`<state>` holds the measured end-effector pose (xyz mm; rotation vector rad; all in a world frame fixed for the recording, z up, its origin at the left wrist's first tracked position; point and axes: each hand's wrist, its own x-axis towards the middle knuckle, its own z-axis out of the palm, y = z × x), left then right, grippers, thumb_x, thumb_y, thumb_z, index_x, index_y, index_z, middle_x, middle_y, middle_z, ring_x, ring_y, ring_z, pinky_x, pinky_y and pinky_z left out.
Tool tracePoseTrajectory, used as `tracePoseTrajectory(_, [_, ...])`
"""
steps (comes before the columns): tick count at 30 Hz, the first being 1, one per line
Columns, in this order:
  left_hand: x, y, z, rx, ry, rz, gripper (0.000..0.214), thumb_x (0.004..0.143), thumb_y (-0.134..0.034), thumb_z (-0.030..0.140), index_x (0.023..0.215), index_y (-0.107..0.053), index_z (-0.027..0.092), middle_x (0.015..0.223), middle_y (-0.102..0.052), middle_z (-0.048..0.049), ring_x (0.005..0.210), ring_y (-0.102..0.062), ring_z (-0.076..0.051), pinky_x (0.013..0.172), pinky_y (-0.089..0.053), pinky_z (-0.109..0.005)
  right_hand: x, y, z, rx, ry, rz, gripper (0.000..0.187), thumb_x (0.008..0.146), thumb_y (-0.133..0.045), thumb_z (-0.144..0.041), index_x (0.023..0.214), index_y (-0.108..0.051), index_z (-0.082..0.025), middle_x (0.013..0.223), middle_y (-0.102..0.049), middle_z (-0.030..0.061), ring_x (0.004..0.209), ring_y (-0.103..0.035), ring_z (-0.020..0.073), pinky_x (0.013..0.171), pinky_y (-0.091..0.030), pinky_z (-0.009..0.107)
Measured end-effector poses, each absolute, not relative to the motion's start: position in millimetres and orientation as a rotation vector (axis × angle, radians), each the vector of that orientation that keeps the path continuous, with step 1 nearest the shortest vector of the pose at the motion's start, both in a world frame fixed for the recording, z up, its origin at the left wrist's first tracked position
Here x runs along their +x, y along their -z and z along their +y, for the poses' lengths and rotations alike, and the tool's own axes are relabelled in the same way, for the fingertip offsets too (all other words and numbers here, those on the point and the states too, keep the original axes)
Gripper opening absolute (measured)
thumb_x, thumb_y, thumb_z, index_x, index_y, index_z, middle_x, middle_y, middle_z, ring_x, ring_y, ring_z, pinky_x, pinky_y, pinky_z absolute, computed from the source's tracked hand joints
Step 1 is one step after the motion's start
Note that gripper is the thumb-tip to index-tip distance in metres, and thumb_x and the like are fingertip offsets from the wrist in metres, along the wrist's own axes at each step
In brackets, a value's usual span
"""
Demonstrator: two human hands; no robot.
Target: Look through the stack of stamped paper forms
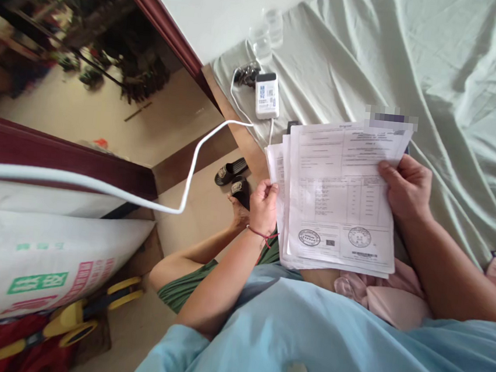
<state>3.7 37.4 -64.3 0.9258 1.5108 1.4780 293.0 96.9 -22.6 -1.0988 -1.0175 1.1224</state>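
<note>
A stack of printed papers (328, 211) is spread slightly like a fan over my lap. The top sheet carries a ruled form, with two oval stamps and a small dark square code near its lower edge. My left hand (264, 206), with a red string round the wrist, pinches the left edge of the sheets lying behind. At the upper right edge my right hand (408, 190) grips the stack, thumb on the front and fingers behind. A dark object peeks out behind the papers' top corners; I cannot make out its kind.
A white adapter box (267, 97) with a white cable (192, 169) lies on the pale green sheet (352, 61), near clear cups (267, 33). Dark slippers (231, 175) are on the floor. Large white sacks (39, 259) and a yellow-and-red object (64, 314) stand at the left.
</note>
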Motion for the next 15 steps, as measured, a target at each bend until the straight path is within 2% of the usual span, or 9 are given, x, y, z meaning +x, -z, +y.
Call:
tracePoseTrajectory(7, [4.5, 61.4, 35.9, 0.933, -1.472, 1.496, 0.028, 0.092, -0.074, 0.049, 0.09, -0.067, 0.022, 0.082, -0.064, 0.0013, 0.077, -0.057, -0.014, 0.08, -0.05, -0.026, 293.1, 22.7, 95.9, -1.112, -1.103, -1.072, 0.017, 0.08, -0.086, -0.037, 0.092, -0.084, -0.025, 0.083, -0.08, -0.0003, 0.071, -0.069, 0.0134, 0.068, -0.054, 0.026])
tracePoseTrajectory(15, [4.3, 58.9, 34.4, 1.012, -1.421, 1.57, 0.029, 0.094, -0.069, 0.05, 0.092, -0.07, 0.021, 0.082, -0.066, 0.0005, 0.078, -0.059, -0.015, 0.08, -0.05, -0.027, 289.7, 20.5, 95.5, -1.108, -1.159, -1.057, 0.023, 0.076, -0.089, -0.044, 0.087, -0.082, -0.025, 0.077, -0.078, -0.0007, 0.062, -0.065, 0.0129, 0.064, -0.055, 0.028])
